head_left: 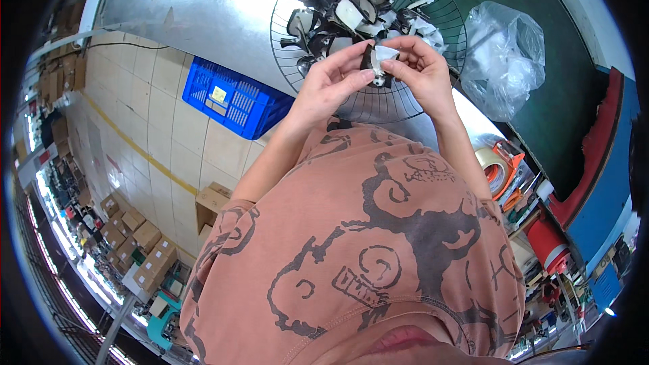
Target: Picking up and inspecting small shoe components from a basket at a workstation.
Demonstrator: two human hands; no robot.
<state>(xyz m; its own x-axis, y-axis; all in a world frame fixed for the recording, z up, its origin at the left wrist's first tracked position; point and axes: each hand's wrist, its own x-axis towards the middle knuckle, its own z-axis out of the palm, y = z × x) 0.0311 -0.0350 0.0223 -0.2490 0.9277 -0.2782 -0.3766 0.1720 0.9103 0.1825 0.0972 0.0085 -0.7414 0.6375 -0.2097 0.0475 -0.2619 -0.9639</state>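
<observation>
The metal worktop [203, 23] is the largest thing in view, a grey sheet running across the upper part of the picture; everything else is placed against it. Below its near edge, on the tiled floor [145, 105], stands a blue plastic crate [230, 98], and further from the worktop along the floor lie rows of brown cardboard boxes [138, 243].

On the worktop sits a round black wire basket [419, 94] — its mesh fanning out like a fan guard — heaped with black-and-white small parts [351, 7]. Just right of the basket, at the worktop's right end, lies a crumpled clear plastic bag [507, 54]. Off the worktop's near right corner are a roll of clear packing tape [490, 165] in an orange dispenser and a clutter of tools.

Both hands are raised over the basket's near half. The left hand [331, 84] is partly closed, its thumb and forefinger pinching one small black-and-white part [377, 61]. The right hand [422, 67] is curled the same way, fingertips closed on the white end of that same part — so the piece is held between the two hands, above the basket's rim and clear of the heap.
</observation>
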